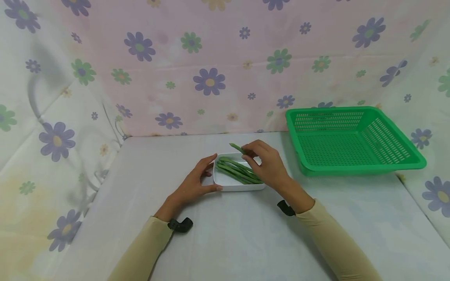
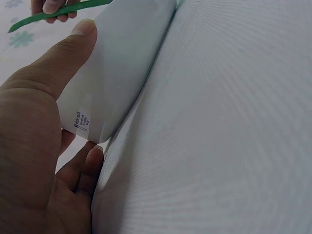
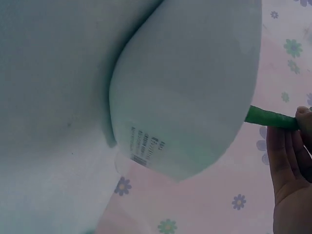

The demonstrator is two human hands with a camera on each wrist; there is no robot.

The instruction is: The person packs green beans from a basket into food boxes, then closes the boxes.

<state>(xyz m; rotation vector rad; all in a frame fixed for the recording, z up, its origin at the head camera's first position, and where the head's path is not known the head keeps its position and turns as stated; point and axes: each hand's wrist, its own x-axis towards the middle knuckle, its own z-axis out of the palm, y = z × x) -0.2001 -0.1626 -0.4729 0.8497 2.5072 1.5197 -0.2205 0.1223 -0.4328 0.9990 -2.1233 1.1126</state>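
A small white rectangular tray (image 1: 242, 188) with several long green beans (image 1: 237, 171) lying in it stands on the cloth-covered table. My left hand (image 1: 193, 181) grips its left end, the thumb at the near side and the fingers round the far left corner. Above the tray's right part, my right hand (image 1: 265, 162) pinches one green bean (image 1: 236, 148) between thumb and fingers, its tip pointing left. In the right wrist view that bean (image 3: 265, 117) shows beside the tray's outer wall (image 3: 185, 83). The left wrist view also shows the thumb (image 2: 63, 56) against the tray wall.
A green plastic basket (image 1: 358, 168) with slotted walls stands on the table at the right, beyond my right hand. Flowered cloth (image 1: 211, 105) hangs behind the table and along both sides. A dark wrist strap (image 1: 180, 225) sits at my left sleeve.
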